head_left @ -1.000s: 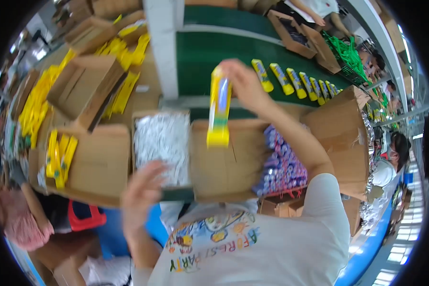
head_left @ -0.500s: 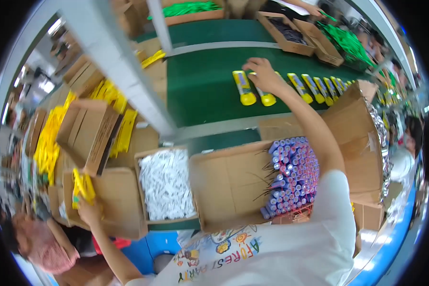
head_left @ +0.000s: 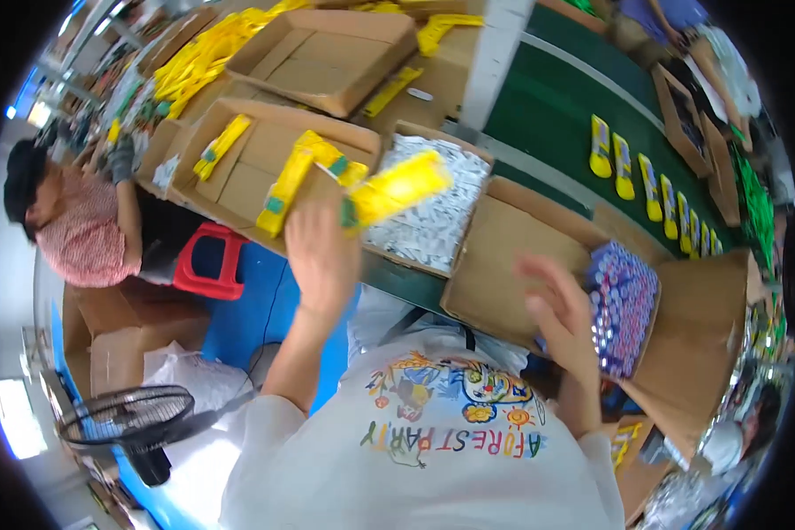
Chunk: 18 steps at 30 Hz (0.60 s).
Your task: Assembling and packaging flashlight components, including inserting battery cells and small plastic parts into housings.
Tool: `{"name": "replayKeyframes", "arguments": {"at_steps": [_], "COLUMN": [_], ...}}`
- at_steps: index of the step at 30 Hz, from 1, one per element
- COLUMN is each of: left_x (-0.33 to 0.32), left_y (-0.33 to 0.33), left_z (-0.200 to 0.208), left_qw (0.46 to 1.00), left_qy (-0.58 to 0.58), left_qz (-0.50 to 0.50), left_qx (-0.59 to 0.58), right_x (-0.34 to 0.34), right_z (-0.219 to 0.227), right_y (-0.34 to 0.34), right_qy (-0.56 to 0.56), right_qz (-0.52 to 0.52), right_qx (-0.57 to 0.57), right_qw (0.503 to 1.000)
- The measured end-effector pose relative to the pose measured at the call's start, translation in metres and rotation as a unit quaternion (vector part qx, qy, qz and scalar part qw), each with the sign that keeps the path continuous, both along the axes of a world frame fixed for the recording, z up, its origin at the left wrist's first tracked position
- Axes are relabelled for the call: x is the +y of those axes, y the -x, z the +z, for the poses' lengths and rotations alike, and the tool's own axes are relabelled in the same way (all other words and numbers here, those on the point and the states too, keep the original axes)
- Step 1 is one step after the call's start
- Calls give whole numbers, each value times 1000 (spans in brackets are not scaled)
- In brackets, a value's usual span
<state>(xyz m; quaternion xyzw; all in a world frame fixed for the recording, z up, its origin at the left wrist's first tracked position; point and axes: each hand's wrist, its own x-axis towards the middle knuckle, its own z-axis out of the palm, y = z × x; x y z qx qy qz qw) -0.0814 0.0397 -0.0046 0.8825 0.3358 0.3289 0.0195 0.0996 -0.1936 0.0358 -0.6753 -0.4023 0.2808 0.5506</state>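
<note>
Left hand [head_left: 322, 256] grip: holding yellow wrappers [head_left: 406, 190] | right hand [head_left: 561, 316] grip: wide, purple cylinders [head_left: 624, 309] at 3 o'clock | splayed wrappers could slip

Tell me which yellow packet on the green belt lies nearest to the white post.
The leftmost packet, also highest in the picture; the other packets all lie farther from the post.
</note>
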Motion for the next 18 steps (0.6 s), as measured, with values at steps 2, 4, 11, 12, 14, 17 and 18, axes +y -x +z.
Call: {"name": "replayKeyframes", "arguments": {"at_steps": [2, 4, 11, 12, 14, 17, 18], "left_x": [-42, -75, -80, -77, -77, -65, -64], "left_y": [-16, -29, -65, -67, -64, -66, -67], "left_z": [2, 13, 19, 11, 6, 9, 6], "left_qw": [992, 972, 397, 342, 324, 275, 336], "left_qy": [-25, 71, 848, 873, 889, 911, 885], "left_qz": [-125, -222, -345, -341, -301, -219, -217], "left_qx": [13, -31, -66, -70, -120, -215, -238], "right_x": [38, 57, 58, 57, 45, 17, 9], "right_z": [-10, -14, -19, -22, -14, -10, -18], "right_y": [33, 18, -27, -30, -34, -27, -19], "right_qy": [-191, -231, -108, -85, -98, -127, -90], "right_qz": [-96, -127, -52, -59, -88, -6, 82], "right_qx": [102, 91, 32, 8, -280, -541, -505], "right_qw": [972, 960, 992, 995, 951, 831, 854]}}
